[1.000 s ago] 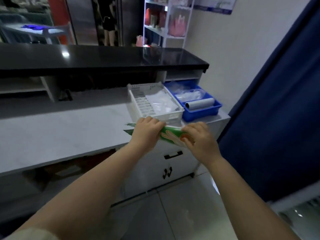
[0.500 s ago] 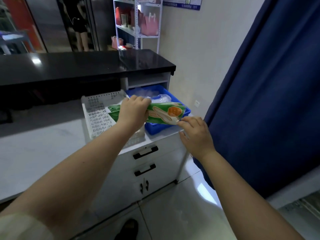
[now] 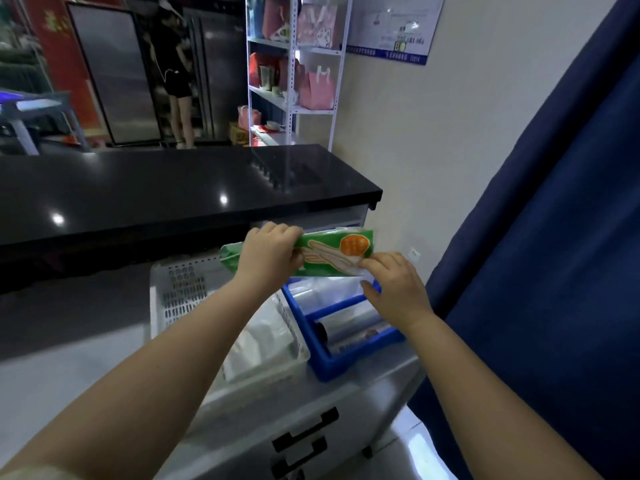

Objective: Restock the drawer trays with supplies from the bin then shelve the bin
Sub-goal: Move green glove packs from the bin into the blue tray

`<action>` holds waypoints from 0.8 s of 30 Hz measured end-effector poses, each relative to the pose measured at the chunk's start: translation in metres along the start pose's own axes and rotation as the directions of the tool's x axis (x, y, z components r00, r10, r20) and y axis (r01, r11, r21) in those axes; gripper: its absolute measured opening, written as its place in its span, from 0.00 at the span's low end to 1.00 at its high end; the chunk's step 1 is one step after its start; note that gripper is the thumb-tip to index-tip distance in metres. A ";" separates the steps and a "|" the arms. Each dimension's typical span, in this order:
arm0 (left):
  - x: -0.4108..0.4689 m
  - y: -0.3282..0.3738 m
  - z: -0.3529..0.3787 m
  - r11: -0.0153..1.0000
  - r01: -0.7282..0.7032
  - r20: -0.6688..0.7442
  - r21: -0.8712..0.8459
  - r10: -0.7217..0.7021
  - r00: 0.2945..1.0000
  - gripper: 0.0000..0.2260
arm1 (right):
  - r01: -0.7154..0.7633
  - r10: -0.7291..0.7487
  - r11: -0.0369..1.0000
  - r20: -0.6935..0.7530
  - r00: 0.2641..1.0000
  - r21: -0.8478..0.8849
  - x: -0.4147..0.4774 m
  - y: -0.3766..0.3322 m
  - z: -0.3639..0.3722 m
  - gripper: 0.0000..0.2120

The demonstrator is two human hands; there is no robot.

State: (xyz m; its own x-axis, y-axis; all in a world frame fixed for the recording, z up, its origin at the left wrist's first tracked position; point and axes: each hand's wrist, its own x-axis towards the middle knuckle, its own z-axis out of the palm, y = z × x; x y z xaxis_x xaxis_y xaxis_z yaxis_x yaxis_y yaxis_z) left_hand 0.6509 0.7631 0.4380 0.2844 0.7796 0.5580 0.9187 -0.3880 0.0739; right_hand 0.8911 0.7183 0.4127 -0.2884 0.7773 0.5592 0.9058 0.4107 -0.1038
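Left hand [image 3: 268, 256] around green packet [image 3: 332, 252]

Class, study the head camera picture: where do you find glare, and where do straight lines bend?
Head view: bright glare spots on the black counter; wide-angle lens bows the curtain and shelf rack; hands sharp, background soft.

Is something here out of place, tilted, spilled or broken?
Nothing stands out. Both hands, left and right, hold the green packet over the blue bin; the white tray sits beside it. No spill or damage shows.
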 end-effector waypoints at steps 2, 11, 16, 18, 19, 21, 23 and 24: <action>0.018 -0.019 0.015 1.000 0.019 -0.005 -0.001 -0.019 1.000 0.13 | -0.006 0.006 1.000 0.011 1.000 0.024 0.021 0.013 0.021 0.16; 0.067 -0.041 0.071 0.987 0.159 0.024 -0.006 -0.159 0.987 0.12 | 0.042 -0.067 0.985 0.149 0.987 0.165 0.075 0.056 0.110 0.15; 0.090 -0.041 0.091 0.971 0.224 0.002 0.087 -0.225 0.974 0.11 | 0.134 -0.193 0.961 0.236 0.952 0.244 0.113 0.089 0.151 0.14; 0.093 -0.039 0.099 0.960 0.249 -0.016 0.131 -0.249 0.968 0.12 | 0.187 -0.266 0.943 0.287 0.920 0.276 0.124 0.104 0.168 0.14; 0.094 -0.038 0.103 0.953 0.264 -0.024 0.150 -0.263 0.964 0.12 | 0.207 -0.298 0.933 0.311 0.902 0.295 0.129 0.112 0.176 0.14; 0.098 -0.034 0.109 0.934 0.301 -0.034 0.192 -0.300 0.953 0.12 | 0.235 -0.346 0.922 0.377 0.859 0.309 0.142 0.129 0.190 0.15; 0.103 -0.030 0.113 0.909 0.343 -0.040 0.236 -0.344 0.938 0.12 | 0.266 -0.378 0.918 0.444 0.813 0.294 0.155 0.145 0.203 0.19; 0.105 -0.029 0.115 0.896 0.363 -0.042 0.255 -0.365 0.930 0.12 | 0.288 -0.396 0.914 0.469 0.789 0.287 0.162 0.152 0.210 0.20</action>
State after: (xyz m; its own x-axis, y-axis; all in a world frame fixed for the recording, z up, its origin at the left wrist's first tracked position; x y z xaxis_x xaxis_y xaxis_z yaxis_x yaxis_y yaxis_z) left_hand 0.6862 0.9131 0.3993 -0.0822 0.8462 0.5264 0.9965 0.0606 0.0582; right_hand 0.9171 1.0066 0.3150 -0.7322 0.6743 0.0962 0.6553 0.7359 -0.1703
